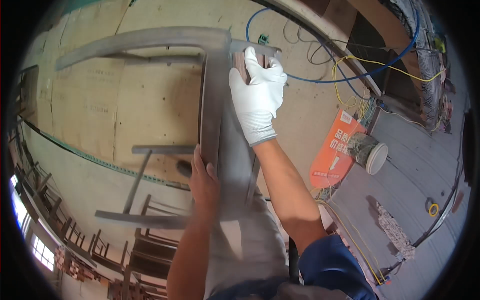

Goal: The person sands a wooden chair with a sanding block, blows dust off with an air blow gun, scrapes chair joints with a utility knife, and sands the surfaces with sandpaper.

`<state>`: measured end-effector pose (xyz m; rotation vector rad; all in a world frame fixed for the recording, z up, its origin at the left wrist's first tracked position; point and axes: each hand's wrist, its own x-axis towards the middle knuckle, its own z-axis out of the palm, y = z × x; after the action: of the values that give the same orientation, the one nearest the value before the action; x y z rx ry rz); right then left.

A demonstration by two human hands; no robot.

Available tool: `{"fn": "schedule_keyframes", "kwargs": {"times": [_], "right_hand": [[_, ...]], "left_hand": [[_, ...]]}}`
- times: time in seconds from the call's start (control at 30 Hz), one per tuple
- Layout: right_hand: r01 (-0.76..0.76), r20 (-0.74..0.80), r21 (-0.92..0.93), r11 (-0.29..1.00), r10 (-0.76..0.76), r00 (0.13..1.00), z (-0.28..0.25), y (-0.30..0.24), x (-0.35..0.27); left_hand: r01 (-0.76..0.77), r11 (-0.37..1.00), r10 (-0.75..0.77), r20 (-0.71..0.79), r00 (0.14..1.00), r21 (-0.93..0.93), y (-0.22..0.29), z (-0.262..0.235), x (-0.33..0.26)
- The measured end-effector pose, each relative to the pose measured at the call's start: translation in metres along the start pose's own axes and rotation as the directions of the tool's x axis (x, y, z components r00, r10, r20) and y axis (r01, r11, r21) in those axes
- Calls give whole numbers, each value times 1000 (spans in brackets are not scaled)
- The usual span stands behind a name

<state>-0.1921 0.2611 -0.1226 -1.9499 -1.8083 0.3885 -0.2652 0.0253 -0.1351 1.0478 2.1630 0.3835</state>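
1. Two hands busy here, both mine, on a grey wooden frame (215, 95) right in front of me, over some pale board (160, 117).
2. Right hand (257, 87), white glove: thumb and fingers bent round a brown striped block (240, 65), down at the far end of the frame.
3. Left hand (204, 180), bare: fingers mostly straight along the side of the frame, nearer to me. Probably steadying it, but I can't tell whether it's really gripping.
4. Done so far: the frame looks joined up, with a curved rail (145, 40) on it. I'd guess I'm partway through rubbing it down.
5. Left to do: it's all dull grey, so any finish coat is likely still to come. Blur hides which bits are smooth, so no clue how much rubbing remains.
6. More wooden frames (155, 250) sit off to my lower left; can't tell their state.
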Motion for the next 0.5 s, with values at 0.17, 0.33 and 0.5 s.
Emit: {"fn": "schedule_keyframes", "kwargs": {"times": [0.17,0.33,0.5], "right_hand": [[85,266,239,967,-149,952,-54,28,-178],[-63,218,44,997,52,975,-34,-17,-114],[62,175,81,995,-75,982,-32,11,-151]], "left_hand": [[-156,954,147,-54,988,-255,-17,-6,8],[-186,907,183,-43,982,-378,-25,-8,9],[-212,890,208,-54,977,-404,-27,6,13]]}}
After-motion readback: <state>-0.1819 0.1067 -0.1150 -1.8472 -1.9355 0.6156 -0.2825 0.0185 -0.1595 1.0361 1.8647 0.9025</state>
